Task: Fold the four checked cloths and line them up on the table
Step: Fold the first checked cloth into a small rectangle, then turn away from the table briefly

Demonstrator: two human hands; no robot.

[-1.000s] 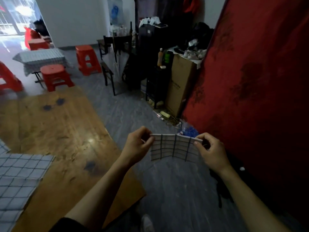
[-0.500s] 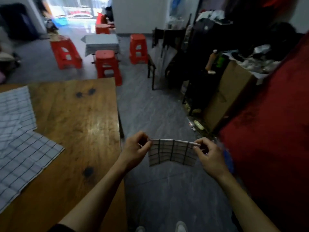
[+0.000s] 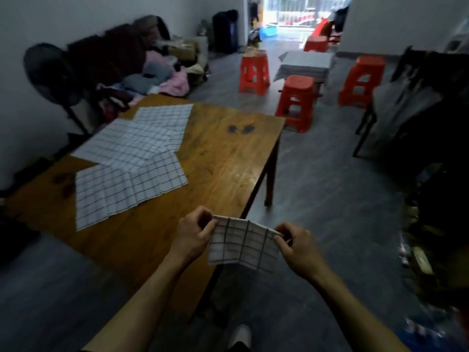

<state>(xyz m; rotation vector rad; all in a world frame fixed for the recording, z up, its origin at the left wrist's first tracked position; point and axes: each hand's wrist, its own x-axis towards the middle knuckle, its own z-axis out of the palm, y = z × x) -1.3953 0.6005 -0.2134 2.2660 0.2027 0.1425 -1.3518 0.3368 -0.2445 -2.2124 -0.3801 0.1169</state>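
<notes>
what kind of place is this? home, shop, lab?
Probably a lived-in back room or small eatery, not a lab: red plastic stools around a small covered table, a clothes pile by the wall, a worn wooden table with checked cloths.

My forearms bare, no watch or rings on left hand (image 3: 194,233) or right hand (image 3: 299,250); white shoe (image 3: 239,335) on one foot, dark trousers
</notes>
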